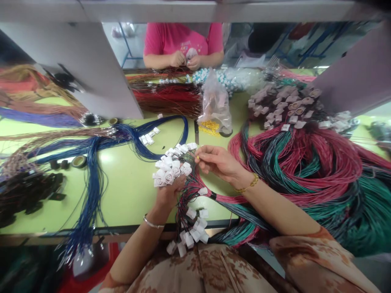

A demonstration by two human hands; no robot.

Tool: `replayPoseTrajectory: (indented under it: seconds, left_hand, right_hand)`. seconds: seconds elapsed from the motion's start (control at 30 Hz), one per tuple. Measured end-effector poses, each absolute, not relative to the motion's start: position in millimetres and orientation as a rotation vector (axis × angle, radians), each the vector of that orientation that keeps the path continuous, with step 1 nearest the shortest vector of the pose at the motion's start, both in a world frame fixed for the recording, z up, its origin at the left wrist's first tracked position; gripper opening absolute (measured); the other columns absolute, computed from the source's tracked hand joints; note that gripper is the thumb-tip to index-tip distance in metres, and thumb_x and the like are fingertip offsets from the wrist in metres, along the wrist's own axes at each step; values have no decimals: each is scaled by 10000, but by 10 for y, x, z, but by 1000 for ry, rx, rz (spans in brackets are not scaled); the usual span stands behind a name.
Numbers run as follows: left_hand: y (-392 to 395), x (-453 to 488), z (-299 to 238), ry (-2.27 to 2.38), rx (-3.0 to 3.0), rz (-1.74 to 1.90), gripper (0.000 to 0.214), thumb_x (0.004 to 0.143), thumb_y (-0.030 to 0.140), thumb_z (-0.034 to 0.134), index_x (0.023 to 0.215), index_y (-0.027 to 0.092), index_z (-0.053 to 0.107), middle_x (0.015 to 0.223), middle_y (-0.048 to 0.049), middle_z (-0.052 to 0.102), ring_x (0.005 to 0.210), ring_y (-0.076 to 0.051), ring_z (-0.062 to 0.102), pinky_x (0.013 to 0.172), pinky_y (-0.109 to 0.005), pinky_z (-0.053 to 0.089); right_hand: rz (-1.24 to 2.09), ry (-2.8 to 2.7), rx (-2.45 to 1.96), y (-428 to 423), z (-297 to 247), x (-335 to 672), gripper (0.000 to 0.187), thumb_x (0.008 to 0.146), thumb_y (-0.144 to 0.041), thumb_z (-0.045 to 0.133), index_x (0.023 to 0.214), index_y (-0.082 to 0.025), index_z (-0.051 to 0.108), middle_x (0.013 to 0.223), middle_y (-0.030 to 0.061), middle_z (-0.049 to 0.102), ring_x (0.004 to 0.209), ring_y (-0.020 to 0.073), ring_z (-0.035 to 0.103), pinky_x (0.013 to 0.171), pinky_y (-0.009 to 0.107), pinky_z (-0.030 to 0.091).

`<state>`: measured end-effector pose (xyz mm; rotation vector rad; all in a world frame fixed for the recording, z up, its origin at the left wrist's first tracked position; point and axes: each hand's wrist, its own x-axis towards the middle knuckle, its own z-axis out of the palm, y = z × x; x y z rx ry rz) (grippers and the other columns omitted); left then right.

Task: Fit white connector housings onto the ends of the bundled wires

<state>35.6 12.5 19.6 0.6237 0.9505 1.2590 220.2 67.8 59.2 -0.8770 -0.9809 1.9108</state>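
Note:
My left hand (171, 194) is closed around a bunch of wires with white connectors (171, 167), which fan out above my fingers. My right hand (216, 160) is at the right side of this bunch, thumb and fingertips pinched on a tiny yellow piece (198, 157). Red, black and green wires (226, 198) run from the bunch to the right, under my right forearm. More white connectors (195, 232) hang below, over the table's front edge. Beyond my hands lies a pile of small yellow pieces (210, 127), beside a clear plastic bag (215, 99).
A large coil of red, black and green wires (293, 162) fills the right side. Blue wires (94, 179) and tape rolls (79, 161) lie left on the green table (128, 195). Upright panels (88, 61) stand at both sides. A co-worker in pink (185, 42) sits opposite.

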Motion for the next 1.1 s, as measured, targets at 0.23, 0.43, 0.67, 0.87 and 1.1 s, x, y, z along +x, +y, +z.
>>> replayPoseTrajectory:
  seconds: [0.23, 0.43, 0.67, 0.87, 1.1]
  left_hand:
    - [142, 363, 196, 989, 529, 1258, 368, 560, 213, 884, 879, 203, 703, 788, 15, 681, 591, -96, 529, 503, -233, 375]
    - [138, 366, 233, 1001, 576, 1249, 357, 571, 218, 869, 872, 209, 677, 791, 18, 682, 642, -117, 590, 555, -250, 447]
    - [149, 358, 241, 1025, 585, 1241, 329, 565, 202, 851, 852, 213, 692, 726, 25, 677, 589, -110, 565, 499, -236, 433]
    - [146, 361, 240, 1031, 518, 1246, 387, 529, 193, 864, 881, 211, 703, 808, 13, 723, 658, -130, 637, 526, -227, 473]
    - [158, 377, 276, 1045, 524, 1266, 424, 482, 172, 869, 859, 198, 677, 787, 15, 707, 693, -150, 645, 607, -269, 523]
  right_hand:
    - [1842, -1064, -814, 479, 651, 2078, 269, 770, -358, 846, 894, -170, 697, 710, -27, 693, 529, 69, 616, 510, 189, 530]
    - [1931, -962, -818, 523, 604, 2090, 260, 723, -312, 862, 851, -162, 693, 741, -18, 702, 550, 67, 634, 526, 183, 536]
    - [1719, -1153, -926, 528, 570, 2118, 252, 819, -365, 775, 911, -180, 630, 735, -17, 693, 542, 88, 640, 500, 211, 548]
    - [1246, -1576, -981, 413, 547, 2097, 76, 964, -265, 564, 984, -205, 605, 812, 12, 691, 643, 108, 642, 603, 254, 547]
    - [627, -1905, -836, 351, 513, 2045, 154, 970, -140, 486, 924, -213, 614, 853, 47, 646, 803, 160, 603, 722, 302, 511]
